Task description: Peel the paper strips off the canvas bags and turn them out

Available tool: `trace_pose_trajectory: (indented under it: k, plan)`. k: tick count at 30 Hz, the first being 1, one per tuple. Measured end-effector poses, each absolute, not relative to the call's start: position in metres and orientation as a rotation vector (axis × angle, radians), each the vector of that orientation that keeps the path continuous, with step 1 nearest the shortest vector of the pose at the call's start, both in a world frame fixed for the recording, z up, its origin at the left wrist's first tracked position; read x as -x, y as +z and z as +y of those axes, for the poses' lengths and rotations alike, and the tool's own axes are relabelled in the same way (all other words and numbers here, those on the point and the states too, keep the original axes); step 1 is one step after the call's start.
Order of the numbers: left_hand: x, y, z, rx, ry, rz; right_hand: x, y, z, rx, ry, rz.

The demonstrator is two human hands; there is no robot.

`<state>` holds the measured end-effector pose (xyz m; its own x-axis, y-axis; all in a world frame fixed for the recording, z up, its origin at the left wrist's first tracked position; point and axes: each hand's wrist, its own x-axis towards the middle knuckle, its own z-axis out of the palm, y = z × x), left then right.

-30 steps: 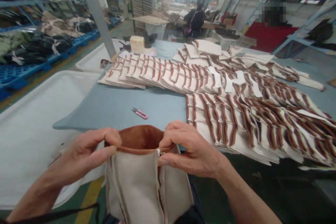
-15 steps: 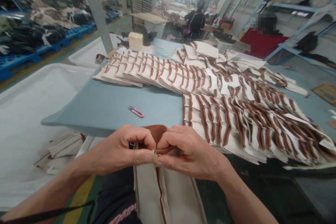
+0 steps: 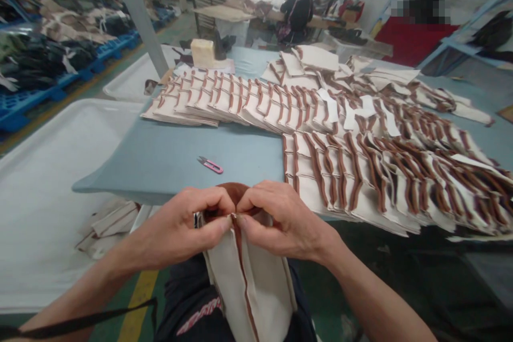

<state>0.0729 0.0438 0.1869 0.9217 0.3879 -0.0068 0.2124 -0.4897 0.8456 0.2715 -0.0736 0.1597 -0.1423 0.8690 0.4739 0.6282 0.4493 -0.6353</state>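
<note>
A cream fabric piece with brown trim (image 3: 264, 288) hangs over my lap, its top edge pinched between both hands. My left hand (image 3: 200, 222) grips that edge from the left with thumb and forefinger. From the right, my right hand (image 3: 276, 216) pinches it at the same spot, the fingertips of both hands almost touching. A brown inner band (image 3: 232, 192) curves up behind the fingers. Beyond the hands, pink-handled thread snips (image 3: 211, 165) lie on the blue table (image 3: 176, 160).
Rows of cream pieces with brown edges (image 3: 312, 165) cover the table's right and middle. White bins (image 3: 64, 171) stand at left beside a metal post (image 3: 138, 16). A yellowish block (image 3: 202, 53) sits at the table's back. A seated person (image 3: 297, 13) is farther off.
Both hands have come slightly up in view with the fabric, and the thumbs are now a little apart at the edge. The view has shifted, moving the table's right side rightward.
</note>
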Motion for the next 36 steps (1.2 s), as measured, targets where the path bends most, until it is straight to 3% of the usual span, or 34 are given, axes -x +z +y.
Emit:
trace_pose_trajectory:
  k: [12, 20, 30, 36]
  plan:
    - [-0.063, 0.186, 0.031, -2.397, 0.437, 0.451, -0.269, 0.158, -0.071, 1.253, 0.203, -2.06]
    - [-0.058, 0.163, 0.026, -2.61, 0.807, 0.197, -0.267, 0.15, -0.072, 1.341, 0.586, -1.817]
    - [-0.056, 0.169, 0.023, -2.653, 0.903, 0.164, -0.261, 0.189, -0.065, 1.504, 0.53, -2.073]
    - [-0.048, 0.157, 0.034, -2.713, 0.909, 0.019, -0.259, 0.174, -0.063, 1.263, 1.056, -1.651]
